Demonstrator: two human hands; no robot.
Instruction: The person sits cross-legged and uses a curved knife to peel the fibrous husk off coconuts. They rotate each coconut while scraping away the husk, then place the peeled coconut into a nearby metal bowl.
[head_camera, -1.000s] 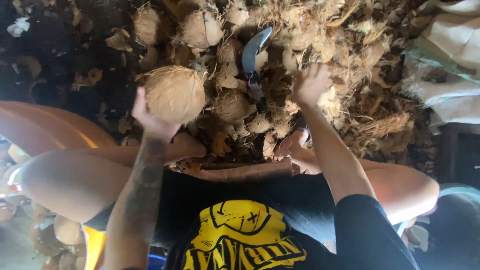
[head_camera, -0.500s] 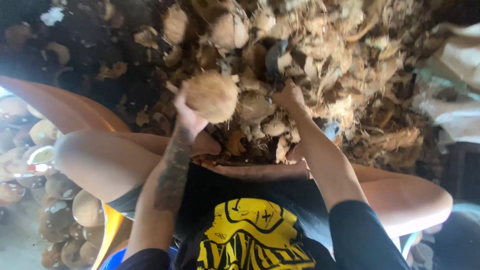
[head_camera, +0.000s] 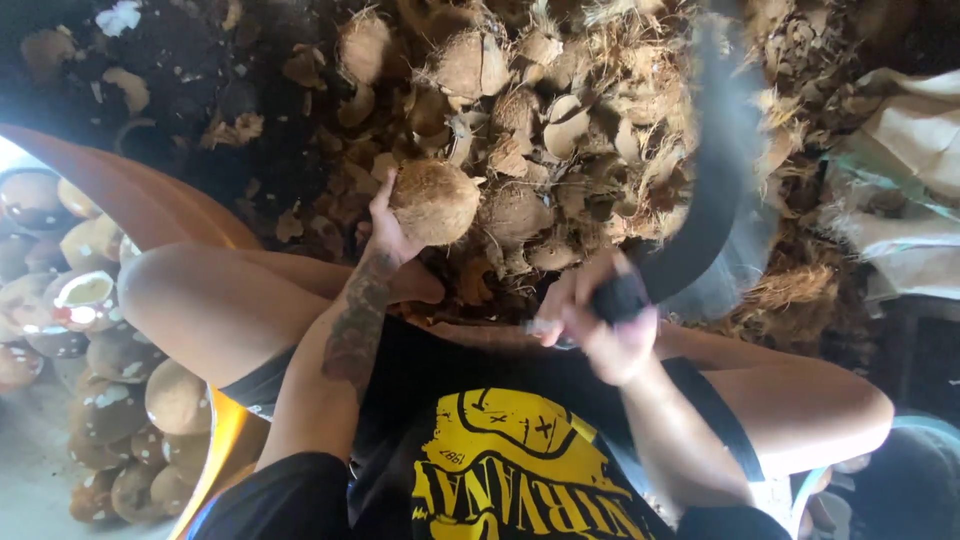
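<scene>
Since a moment ago the right hand (head_camera: 610, 325) has snatched up the curved blade (head_camera: 715, 190), fist closed round its handle. The left hand (head_camera: 385, 235) cups the husked coconut (head_camera: 433, 202) from beneath, above the husk pile (head_camera: 560, 120); it looks hard, heavy, round and fibrous enough to grip.

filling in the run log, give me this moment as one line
left hand: holds husked coconut | right hand: grips curved blade, raised, blurred | under: husk pile
</scene>
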